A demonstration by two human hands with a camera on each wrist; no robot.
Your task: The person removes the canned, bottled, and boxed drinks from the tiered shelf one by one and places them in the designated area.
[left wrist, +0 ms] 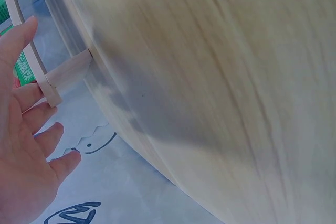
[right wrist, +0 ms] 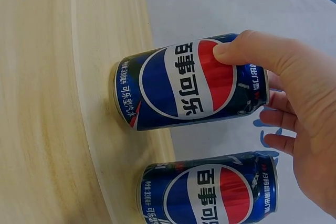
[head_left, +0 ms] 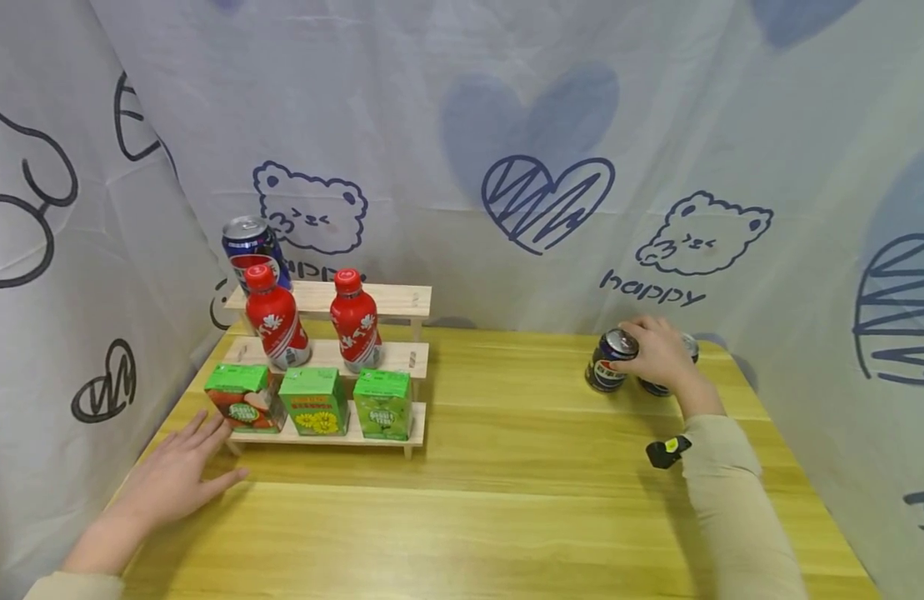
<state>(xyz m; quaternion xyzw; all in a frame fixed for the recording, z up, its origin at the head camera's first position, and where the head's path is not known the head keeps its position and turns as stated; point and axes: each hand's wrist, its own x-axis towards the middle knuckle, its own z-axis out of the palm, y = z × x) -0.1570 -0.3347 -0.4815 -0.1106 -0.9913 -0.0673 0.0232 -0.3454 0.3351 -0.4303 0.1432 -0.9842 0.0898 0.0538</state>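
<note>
Two blue cola cans stand side by side at the back right of the table. My right hand [head_left: 660,358] grips the left cola can [right wrist: 181,85] near its top, thumb on the front and fingers behind. The other cola can [right wrist: 210,192] is beside it, partly covered by the hand in the head view. My left hand [head_left: 172,471] lies beside the front left corner of a wooden tiered shelf [head_left: 390,433], fingers extended. In the left wrist view its fingers [left wrist: 37,114] are at the shelf's end. Closest to that hand is a red and green drink carton [head_left: 244,400].
On the lowest tier are a yellow-flowered carton [head_left: 315,404] and a green carton [head_left: 384,406]. The middle tier bears two red bottles [head_left: 274,321], and a cola can [head_left: 252,250] stands on top. White printed curtains [head_left: 447,242] surround the wooden table [head_left: 506,517].
</note>
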